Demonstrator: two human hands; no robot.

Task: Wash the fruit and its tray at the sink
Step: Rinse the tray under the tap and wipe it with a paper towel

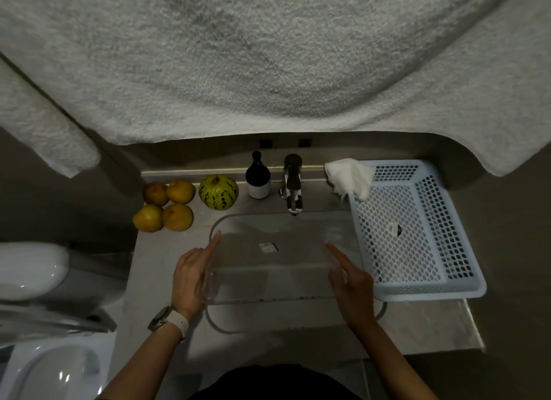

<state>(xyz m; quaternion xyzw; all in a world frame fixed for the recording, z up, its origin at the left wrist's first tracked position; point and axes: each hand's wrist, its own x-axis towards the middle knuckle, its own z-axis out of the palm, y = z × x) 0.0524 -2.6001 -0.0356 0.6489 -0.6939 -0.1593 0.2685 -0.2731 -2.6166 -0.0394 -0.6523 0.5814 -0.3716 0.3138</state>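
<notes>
A clear plastic tray with a small label on its base hangs over the sink. My left hand grips its left end and my right hand grips its right end, each with the index finger stretched along the side. Several yellow-orange round fruits lie on the counter left of the sink. Beside them sits a green striped round fruit. The chrome faucet stands behind the tray; no water shows.
A dark bottle stands left of the faucet. A pale blue perforated basket sits right of the sink with a white cloth on its far corner. A grey towel hangs overhead. A toilet is at the left.
</notes>
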